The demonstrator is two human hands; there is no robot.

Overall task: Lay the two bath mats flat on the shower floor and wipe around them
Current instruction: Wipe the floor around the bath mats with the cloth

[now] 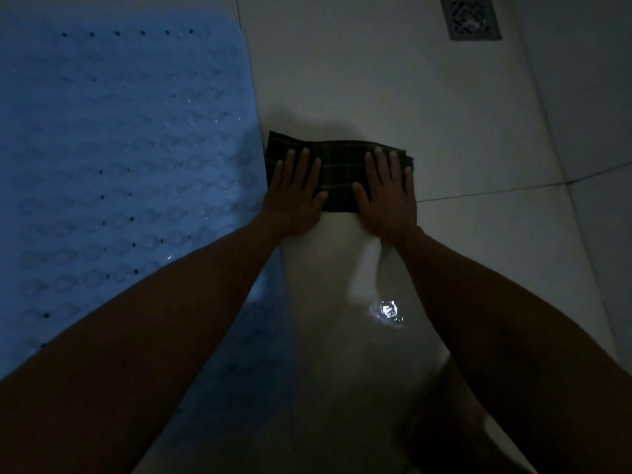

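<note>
Both hands, left hand (297, 191) and right hand (386, 193), press flat with fingers spread, no closed grip, on a folded dark plaid cloth (337, 174) on the shower floor (393, 97) just beside the blue bath mat (119, 148); cloth looks soft and limp, probably damp, so push by palm.

Light: pretty dim overall, bluish cast
Glare: one bright wet glint seen on the floor tiles (386, 309)
Shadows: forearms swallowed in black
Edges: wide-angle bending noticed
Focus: soft, grainy
</note>
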